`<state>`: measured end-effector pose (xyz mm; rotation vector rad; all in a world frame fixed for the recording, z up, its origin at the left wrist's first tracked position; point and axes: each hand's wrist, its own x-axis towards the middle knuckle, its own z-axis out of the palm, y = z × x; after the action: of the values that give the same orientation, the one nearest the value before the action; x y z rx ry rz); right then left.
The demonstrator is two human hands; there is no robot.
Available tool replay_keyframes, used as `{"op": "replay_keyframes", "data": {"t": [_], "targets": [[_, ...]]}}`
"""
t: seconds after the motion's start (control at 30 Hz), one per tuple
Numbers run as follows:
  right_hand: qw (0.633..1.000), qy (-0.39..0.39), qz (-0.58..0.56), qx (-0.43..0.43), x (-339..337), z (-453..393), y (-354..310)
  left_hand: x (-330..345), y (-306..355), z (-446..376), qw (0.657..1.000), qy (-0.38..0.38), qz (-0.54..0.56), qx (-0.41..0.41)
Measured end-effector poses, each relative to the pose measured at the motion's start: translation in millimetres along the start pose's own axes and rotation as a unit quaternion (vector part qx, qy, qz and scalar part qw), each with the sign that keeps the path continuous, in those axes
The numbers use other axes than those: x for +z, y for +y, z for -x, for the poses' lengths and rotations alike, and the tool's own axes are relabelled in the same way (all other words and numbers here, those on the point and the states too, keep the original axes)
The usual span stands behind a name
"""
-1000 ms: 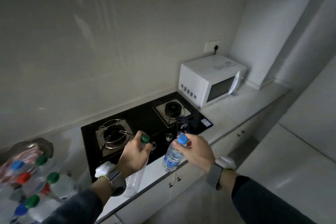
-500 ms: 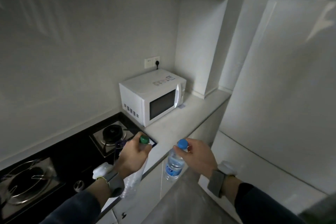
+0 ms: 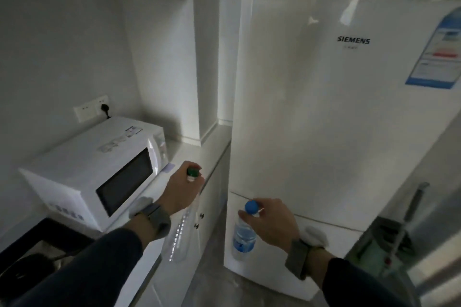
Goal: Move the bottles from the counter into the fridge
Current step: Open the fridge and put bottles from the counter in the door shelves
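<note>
Bottles hang by their necks before the shut fridge (image 3: 311, 112): left hand (image 3: 180, 193) fingers hold the green-capped bottle (image 3: 178, 234), right hand (image 3: 270, 222) fingers the blue-capped bottle (image 3: 243, 234).

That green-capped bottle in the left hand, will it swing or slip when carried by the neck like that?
The green-capped bottle hangs tilted from the left hand, gripped only near the cap, so it probably swings. It looks clear, perhaps nearly empty, so likely light. Smooth plastic may slip.

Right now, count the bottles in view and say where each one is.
2. The green-capped bottle hangs from the left hand beside the microwave; the blue-capped bottle hangs from the right hand before the closed fridge. Others may be out of frame.
</note>
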<state>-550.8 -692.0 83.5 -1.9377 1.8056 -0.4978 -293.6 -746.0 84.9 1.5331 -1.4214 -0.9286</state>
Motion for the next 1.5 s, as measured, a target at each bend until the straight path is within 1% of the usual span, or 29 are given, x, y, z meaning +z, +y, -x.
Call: {"op": "replay_keyframes", "data": {"t": [0.07,0.1,0.17,0.2,0.27,0.4,0.57,0.63,0.73,0.9,1.0,1.13,1.27,1.37,1.4,1.5], "targets": [[0.999,0.022,-0.002,0.037,-7,-19,12,18,17,-53,0.999,-0.044,-0.01,0.025],[0.999,0.023,0.003,0.039,-10,-22,11,20,21,-69,0.998,-0.048,-0.015,0.04],[0.996,0.04,0.01,0.076,-20,-36,17,38,41,-115,0.992,-0.084,-0.049,0.082],[0.994,0.05,0.014,0.094,-24,-43,19,46,51,-134,0.99,-0.093,-0.056,0.09],[0.988,0.074,0.013,0.133,-34,-52,22,66,66,-169,0.989,-0.12,-0.023,0.084],[0.98,0.101,0.024,0.17,-49,-61,23,84,74,-213,0.991,-0.112,0.016,0.068],[0.973,0.113,0.037,0.197,-57,-58,26,92,77,-229,0.995,-0.072,0.044,0.061],[0.972,0.116,0.028,0.203,-56,-55,27,90,79,-237,0.993,-0.079,0.06,0.058],[0.97,0.125,0.021,0.207,-52,-49,25,85,83,-239,0.992,-0.095,0.031,0.078],[0.97,0.124,0.016,0.207,-46,-36,20,66,73,-212,0.991,-0.074,-0.02,0.111],[0.972,0.126,0.02,0.196,-44,-18,16,50,69,-177,0.985,-0.087,-0.025,0.148],[0.98,0.108,0.029,0.163,-43,22,6,31,64,-110,0.975,-0.081,-0.065,0.194],[0.987,0.09,0.033,0.131,-45,62,-3,21,65,-51,0.966,-0.109,-0.092,0.216],[0.989,0.085,0.047,0.108,-46,108,-7,17,66,9,0.951,-0.14,-0.11,0.253],[0.99,0.086,0.049,0.102,-46,114,-7,17,66,16,0.946,-0.15,-0.115,0.265],[0.992,0.069,0.049,0.089,-46,153,-10,20,66,53,0.926,-0.202,-0.11,0.299]]}}
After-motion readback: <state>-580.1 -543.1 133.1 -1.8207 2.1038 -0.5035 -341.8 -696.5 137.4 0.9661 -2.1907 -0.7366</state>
